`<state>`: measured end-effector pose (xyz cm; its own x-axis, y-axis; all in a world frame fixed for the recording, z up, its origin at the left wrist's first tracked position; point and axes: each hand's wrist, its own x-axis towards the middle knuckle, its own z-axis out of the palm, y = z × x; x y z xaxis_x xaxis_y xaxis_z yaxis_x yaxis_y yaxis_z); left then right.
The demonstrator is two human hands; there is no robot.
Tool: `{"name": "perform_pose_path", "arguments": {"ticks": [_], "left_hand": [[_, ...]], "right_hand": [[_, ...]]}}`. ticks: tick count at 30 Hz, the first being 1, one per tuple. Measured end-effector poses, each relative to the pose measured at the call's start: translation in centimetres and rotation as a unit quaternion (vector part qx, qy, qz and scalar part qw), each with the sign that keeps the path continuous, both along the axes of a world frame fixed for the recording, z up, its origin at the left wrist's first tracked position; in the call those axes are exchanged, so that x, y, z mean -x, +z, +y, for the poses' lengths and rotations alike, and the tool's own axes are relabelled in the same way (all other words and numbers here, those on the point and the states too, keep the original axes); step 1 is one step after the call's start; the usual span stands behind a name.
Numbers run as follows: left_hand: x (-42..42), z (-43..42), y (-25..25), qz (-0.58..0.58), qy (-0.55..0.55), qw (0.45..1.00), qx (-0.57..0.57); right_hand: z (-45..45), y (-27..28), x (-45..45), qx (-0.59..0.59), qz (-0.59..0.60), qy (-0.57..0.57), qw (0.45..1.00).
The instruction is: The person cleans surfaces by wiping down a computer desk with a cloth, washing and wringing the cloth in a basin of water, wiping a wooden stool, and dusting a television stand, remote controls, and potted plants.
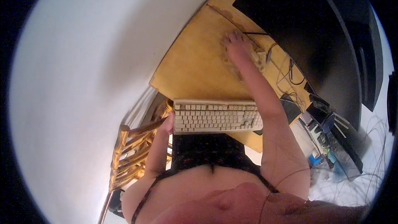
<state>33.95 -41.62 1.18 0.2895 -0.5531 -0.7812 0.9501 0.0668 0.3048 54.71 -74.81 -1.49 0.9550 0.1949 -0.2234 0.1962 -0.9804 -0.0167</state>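
Observation:
My left hand [168, 123] is closed around the left end of a cream-coloured keyboard [215, 117]. The keyboard is held level at the desk's near edge, in front of my dark patterned top. My right arm reaches over the keyboard's right end and hides part of it. Farther up the desk [182, 62], my right hand [237, 46] presses down on a crumpled, beige-brown cloth [260, 60]. Some of the cloth shows beside the wrist, and the rest is partly hidden under the hand. The fingertips are blurred.
A large black monitor [302, 29] stands along the desk's right side. Thin cables [292, 72] lie near its base, and a dark pad [291, 107] is at the right edge. A wooden chair [128, 153] stands at left, beside the white wall [74, 79]. Small clutter [325, 141] is at lower right.

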Motion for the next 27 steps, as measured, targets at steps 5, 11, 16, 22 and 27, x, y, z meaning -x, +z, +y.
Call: {"name": "perform_pose_path", "arguments": {"ticks": [5, 11, 16, 22, 27], "left_hand": [[-0.7, -0.6, 1.3, 0.038, 0.023, 0.999, -0.022], [0.1, -1.0, 0.9, 0.089, 0.012, 0.994, -0.063], [1.9, 0.7, -2.0, 0.101, 0.062, 0.991, -0.067], [0.9, 0.5, -0.8, 0.086, 0.054, 0.995, -0.02], [1.0, 0.6, -0.7, 0.026, 0.044, 0.998, -0.03]], "right_hand": [[-3.4, 0.6, 6.2, -0.037, 0.006, -0.066, 0.997], [3.5, -0.5, -0.5, -0.043, -0.097, -0.106, 0.989], [-0.5, 0.6, 0.1, -0.171, -0.028, -0.224, 0.959], [-10.9, -0.8, 7.0, 0.091, -0.112, -0.308, 0.94], [-10.5, -1.2, 2.8, 0.116, -0.013, -0.455, 0.883]]}}
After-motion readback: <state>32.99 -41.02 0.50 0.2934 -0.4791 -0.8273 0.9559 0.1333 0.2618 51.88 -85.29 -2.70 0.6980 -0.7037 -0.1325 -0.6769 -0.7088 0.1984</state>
